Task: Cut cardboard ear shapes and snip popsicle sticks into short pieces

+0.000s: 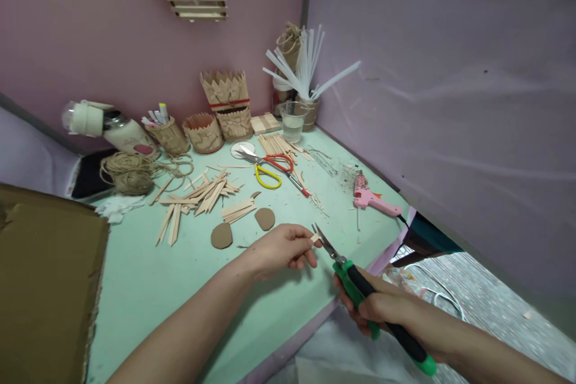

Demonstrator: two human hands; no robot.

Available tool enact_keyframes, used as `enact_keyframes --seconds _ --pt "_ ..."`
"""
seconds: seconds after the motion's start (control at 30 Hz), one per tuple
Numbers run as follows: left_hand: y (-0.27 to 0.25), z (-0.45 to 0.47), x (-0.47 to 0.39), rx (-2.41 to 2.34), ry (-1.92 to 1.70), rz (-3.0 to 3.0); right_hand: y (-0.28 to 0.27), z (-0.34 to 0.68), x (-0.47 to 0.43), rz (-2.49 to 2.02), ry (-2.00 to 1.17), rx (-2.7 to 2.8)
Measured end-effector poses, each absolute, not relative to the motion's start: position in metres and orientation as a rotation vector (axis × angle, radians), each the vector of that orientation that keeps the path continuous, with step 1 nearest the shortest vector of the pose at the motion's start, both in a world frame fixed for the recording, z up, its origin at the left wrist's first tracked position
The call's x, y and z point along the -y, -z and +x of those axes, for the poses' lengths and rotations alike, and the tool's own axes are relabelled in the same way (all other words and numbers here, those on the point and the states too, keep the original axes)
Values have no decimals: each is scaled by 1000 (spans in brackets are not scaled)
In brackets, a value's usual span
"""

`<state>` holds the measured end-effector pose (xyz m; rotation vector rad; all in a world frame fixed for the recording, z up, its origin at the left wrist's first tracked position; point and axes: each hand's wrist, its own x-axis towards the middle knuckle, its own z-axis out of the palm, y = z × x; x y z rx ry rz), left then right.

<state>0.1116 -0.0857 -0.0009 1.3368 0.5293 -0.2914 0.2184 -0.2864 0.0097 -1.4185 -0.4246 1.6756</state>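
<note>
My left hand (pixel 288 245) pinches a short piece of flat wooden stick (pixel 315 239) between thumb and forefinger, above the table's front part. My right hand (pixel 371 303) is wrapped round the green and black handles of narrow-bladed snips (pixel 348 279). The blades are slightly apart, their tips at the stick piece; whether they touch it I cannot tell. Two cardboard pieces with rounded edges, one larger (pixel 221 236) and one smaller (pixel 265 219), lie left of my left hand. Behind them is a small row of cut sticks (pixel 238 210).
Red-and-yellow-handled scissors (pixel 265 165) lie mid-table near a loose stick pile (pixel 202 195). A pink glue gun (pixel 375 199) rests at the right edge. Twine (pixel 128 173), stick-covered pots (pixel 203 133) and a plastic cup (pixel 293 123) stand behind. A cardboard box (pixel 49 288) is at left.
</note>
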Motion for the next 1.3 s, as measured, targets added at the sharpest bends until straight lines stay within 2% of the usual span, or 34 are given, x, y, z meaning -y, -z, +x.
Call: enact_keyframes --seconds 0.6,0.9,1.07,1.3 --pt "7 111 87 -477 348 1376 -8 211 287 -1381 -1685 353" --pt "14 112 105 -502 369 1205 -7 215 306 -1520 -1714 385" --pt "13 113 115 -508 410 1167 -4 218 322 -1635 -1699 205" --pt "0 112 113 -508 105 1253 4 227 323 -1384 -1555 264"
